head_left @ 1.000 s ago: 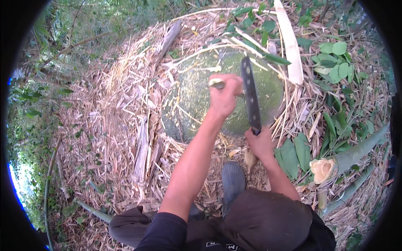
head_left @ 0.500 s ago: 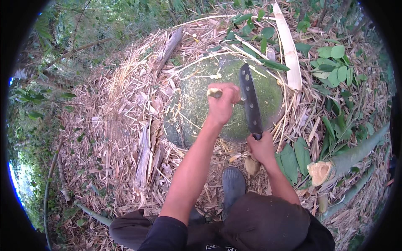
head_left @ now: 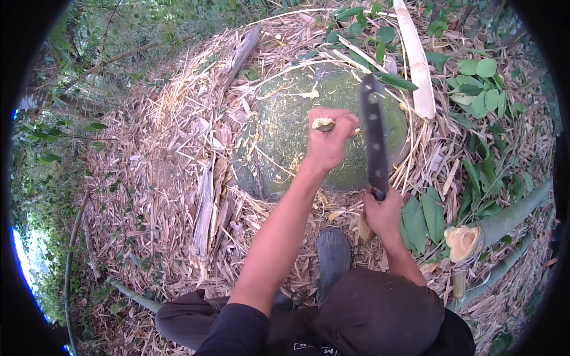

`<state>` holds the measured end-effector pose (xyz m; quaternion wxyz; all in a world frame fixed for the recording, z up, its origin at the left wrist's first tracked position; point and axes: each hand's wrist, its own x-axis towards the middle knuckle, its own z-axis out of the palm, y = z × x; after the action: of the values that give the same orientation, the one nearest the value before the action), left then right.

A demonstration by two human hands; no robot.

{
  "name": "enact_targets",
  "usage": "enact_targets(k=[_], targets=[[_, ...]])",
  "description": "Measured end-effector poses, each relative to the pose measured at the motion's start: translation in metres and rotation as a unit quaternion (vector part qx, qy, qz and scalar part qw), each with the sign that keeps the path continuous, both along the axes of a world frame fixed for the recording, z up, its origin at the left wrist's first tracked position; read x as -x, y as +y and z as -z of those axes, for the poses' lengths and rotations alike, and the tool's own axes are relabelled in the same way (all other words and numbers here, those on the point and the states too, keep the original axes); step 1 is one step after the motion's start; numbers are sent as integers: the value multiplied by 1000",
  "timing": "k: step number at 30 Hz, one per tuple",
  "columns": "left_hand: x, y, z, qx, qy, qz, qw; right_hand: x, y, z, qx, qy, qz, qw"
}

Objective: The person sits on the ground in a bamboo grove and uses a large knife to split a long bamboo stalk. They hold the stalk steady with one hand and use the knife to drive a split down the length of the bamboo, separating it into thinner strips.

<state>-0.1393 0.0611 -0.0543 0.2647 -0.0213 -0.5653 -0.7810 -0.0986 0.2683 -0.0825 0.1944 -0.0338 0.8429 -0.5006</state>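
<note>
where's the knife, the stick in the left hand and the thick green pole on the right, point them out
Knife [head_left: 374,132]: head view, middle of the dark blade.
Stick [head_left: 323,124]: head view, its pale end.
Thick green pole [head_left: 508,218]: head view, its side, beyond the cut end.

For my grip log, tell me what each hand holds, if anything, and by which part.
The right hand grips a long knife by its handle. The left hand is closed around a stick, one pale end showing; the exact part is unclear.
</note>
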Motion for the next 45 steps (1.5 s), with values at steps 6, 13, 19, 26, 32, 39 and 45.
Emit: enact_targets(k=[6,13,19,26,32,39,45], targets=[[2,4,-3,-50,1,7,999,-10,-4,16,-33,25,2,999],[-1,2,-3,-65,27,12,997,-16,0,0,-1,61,-3,998],[2,0,-4,-60,27,11,998,-9,4,13,-97,9,-35,995],[-1,-10,6,-141,51,65,987,-19,9,18,-69,12,-20,997],[-5,-11,5,-99,46,40,993,-25,11,4,-77,7,-14,997],[-4,-5,-8,52,-89,-114,988,-18,21,37,-66,-26,-5,997],[6,13,2,-133,-18,-219,966,-16,28,62,-2,-106,26,994]])
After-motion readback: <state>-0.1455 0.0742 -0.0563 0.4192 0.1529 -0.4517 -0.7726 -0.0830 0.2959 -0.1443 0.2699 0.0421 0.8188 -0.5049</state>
